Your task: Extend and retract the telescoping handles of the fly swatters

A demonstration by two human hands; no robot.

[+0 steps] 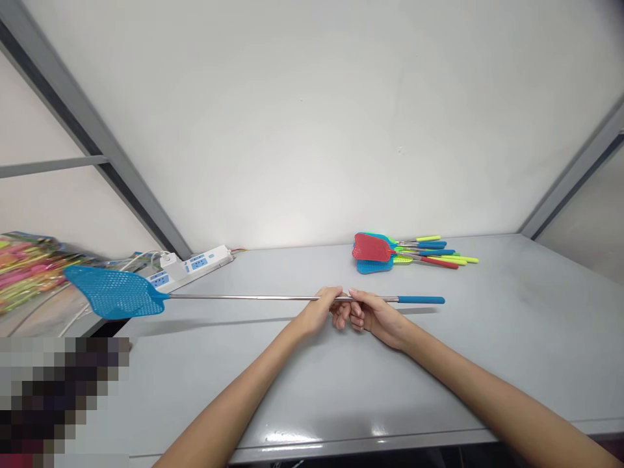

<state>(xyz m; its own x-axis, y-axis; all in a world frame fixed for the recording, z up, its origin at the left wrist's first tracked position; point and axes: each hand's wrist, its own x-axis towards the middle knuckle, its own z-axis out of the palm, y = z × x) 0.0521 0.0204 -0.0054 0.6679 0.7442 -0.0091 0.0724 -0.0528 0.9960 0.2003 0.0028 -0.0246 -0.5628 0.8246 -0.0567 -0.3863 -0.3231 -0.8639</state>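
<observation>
A blue fly swatter [124,294] with a long, thin metal rod lies level across my view, its perforated head at the left and its blue grip [420,300] at the right. Around the middle of the rod, my left hand [325,309] is closed, thumb along the top. My right hand [377,315] is closed on the same rod just beside it, left of the blue grip. The two hands nearly touch, fingers curled beneath the rod. The swatter is held above the grey table [365,390], casting a faint shadow on it.
Toward the back right lies a pile of fly swatters, a red one [373,247] on top, with blue, yellow-green and red handles. A white power strip [195,266] with a plugged-in adapter sits back left. Beyond the left edge are colourful plastic-wrapped items [34,266]. A wall panel [312,130] closes the back.
</observation>
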